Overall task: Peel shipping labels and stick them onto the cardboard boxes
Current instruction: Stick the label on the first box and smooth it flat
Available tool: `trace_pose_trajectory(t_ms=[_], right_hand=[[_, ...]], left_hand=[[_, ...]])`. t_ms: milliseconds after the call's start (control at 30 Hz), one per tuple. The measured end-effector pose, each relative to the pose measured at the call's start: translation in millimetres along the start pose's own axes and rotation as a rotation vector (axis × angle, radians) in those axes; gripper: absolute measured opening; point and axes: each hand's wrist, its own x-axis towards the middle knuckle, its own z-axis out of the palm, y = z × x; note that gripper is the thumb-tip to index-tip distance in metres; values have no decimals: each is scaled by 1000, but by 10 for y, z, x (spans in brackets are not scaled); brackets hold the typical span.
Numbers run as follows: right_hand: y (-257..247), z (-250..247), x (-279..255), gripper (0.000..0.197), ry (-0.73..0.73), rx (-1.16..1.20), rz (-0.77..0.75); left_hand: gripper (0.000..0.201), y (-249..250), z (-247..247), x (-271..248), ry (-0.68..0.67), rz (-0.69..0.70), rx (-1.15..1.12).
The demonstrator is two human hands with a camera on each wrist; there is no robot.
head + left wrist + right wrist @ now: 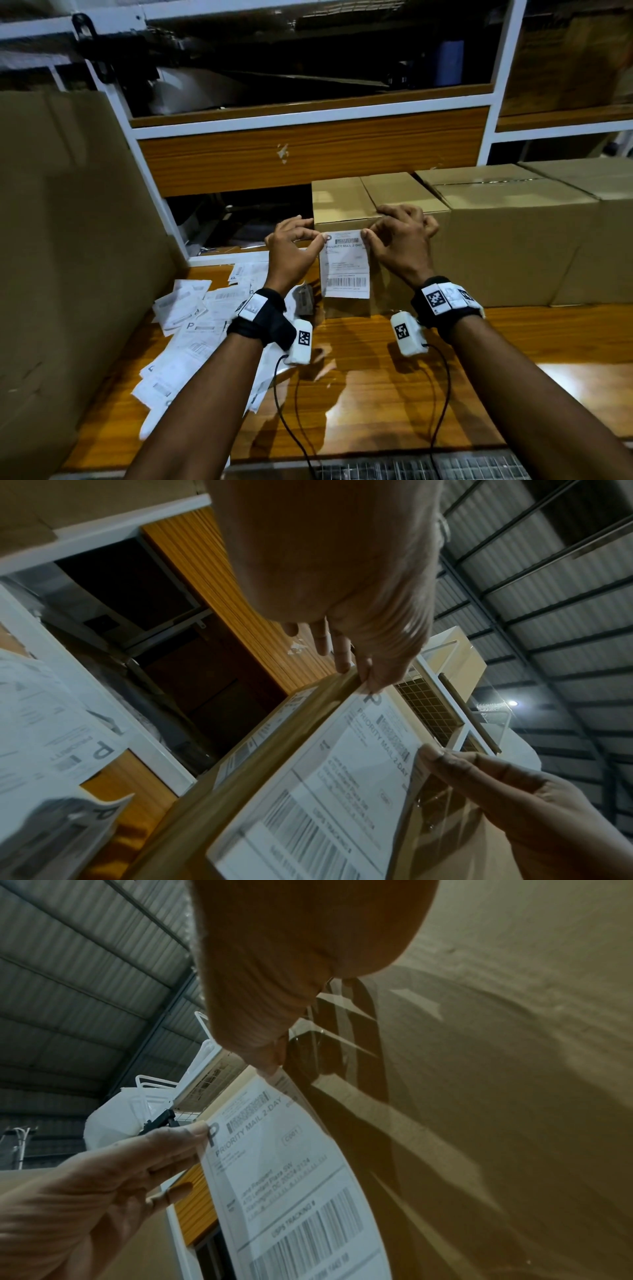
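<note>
A white shipping label (346,265) printed "PRIORITY MAIL 2-DAY" hangs upright in front of the near face of a small cardboard box (346,202). My left hand (298,241) pinches its top left corner, and my right hand (394,240) pinches its top right corner. In the left wrist view the label (329,785) lies close along the box side, with my left fingertips (368,681) at one corner. The right wrist view shows the label (294,1177) curving away from the box wall (496,1096). A second label shows on the box's left side (274,723).
A heap of loose label sheets (191,329) lies on the wooden table (376,383) at the left. A bigger cardboard box (513,233) stands right of the small one. A tall flat cardboard sheet (68,240) leans at the far left. Shelving (308,154) rises behind.
</note>
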Motion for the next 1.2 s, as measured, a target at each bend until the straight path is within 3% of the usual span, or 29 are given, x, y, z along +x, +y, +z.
trace_pose_trajectory(t_ms=[500,933,1200], right_hand=[[-57,-26,-2,18,19,-19,14],[-30,19,-8,20,28,-12,11],[50,-41,64,30,-17,47,87]], left_hand=[[12,-5,83,-50,94,29,-26],[13,8,87,-100,118,-88,-202],[24,-54,26,-58,99,-149,-375]])
